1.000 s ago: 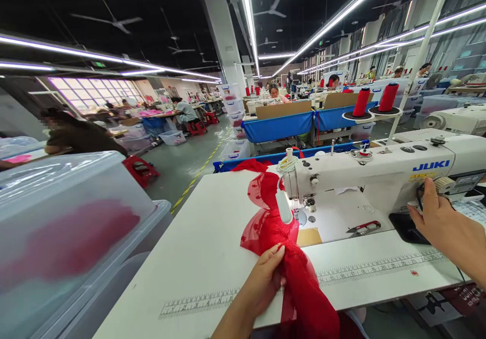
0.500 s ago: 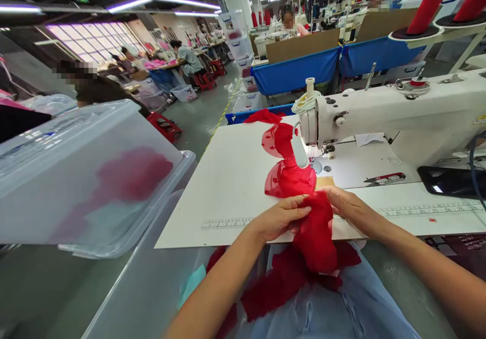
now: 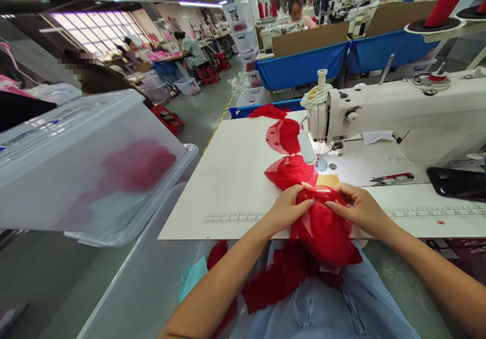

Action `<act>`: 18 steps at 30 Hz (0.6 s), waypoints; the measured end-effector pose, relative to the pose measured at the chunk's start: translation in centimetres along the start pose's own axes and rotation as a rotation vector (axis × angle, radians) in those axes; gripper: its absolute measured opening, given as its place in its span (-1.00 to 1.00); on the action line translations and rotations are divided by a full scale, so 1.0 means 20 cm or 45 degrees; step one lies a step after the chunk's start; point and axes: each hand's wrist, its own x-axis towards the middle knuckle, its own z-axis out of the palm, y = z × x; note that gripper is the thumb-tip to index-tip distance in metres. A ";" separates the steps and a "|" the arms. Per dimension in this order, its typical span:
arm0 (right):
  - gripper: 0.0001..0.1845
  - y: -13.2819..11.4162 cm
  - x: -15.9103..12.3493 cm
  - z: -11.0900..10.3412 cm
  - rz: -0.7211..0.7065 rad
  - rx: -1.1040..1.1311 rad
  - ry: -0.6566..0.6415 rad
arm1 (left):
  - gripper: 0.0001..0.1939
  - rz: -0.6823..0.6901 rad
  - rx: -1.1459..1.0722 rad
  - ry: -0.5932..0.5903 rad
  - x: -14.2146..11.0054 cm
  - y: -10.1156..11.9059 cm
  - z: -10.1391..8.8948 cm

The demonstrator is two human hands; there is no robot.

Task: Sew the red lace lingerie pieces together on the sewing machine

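while the white table point(image 3: 212, 177) spreads under the sewing machine point(image 3: 402, 103), i see from afar that red fabric point(image 3: 324, 232) stretches from left of the machine to in front of it. there the left hand point(image 3: 286, 210) and the right hand point(image 3: 360, 210), a little apart, both pinch its lacy section. a black flat object point(image 3: 457, 184) lies at the machine's front right, red-handled snips point(image 3: 395, 178) along its front.

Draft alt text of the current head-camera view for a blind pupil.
A person's left hand and right hand hold red fabric at the near edge of a white table, by a sewing machine. Red-handled snips lie on the machine's bed.
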 end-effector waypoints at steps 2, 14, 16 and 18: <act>-0.68 0.01 -0.01 0.02 -0.078 -0.034 -0.023 | -0.86 0.061 0.018 0.024 0.02 -0.02 0.03; -0.82 0.03 -0.08 -0.03 -0.253 -0.388 0.403 | -0.87 0.058 0.397 0.414 0.08 -0.09 0.04; -0.70 0.03 -0.10 0.00 -0.356 -0.301 0.379 | -0.84 0.060 0.388 0.403 0.09 -0.09 0.06; -0.60 0.03 -0.11 0.01 -0.487 -0.241 0.405 | -0.84 0.059 0.369 0.392 0.09 -0.09 0.07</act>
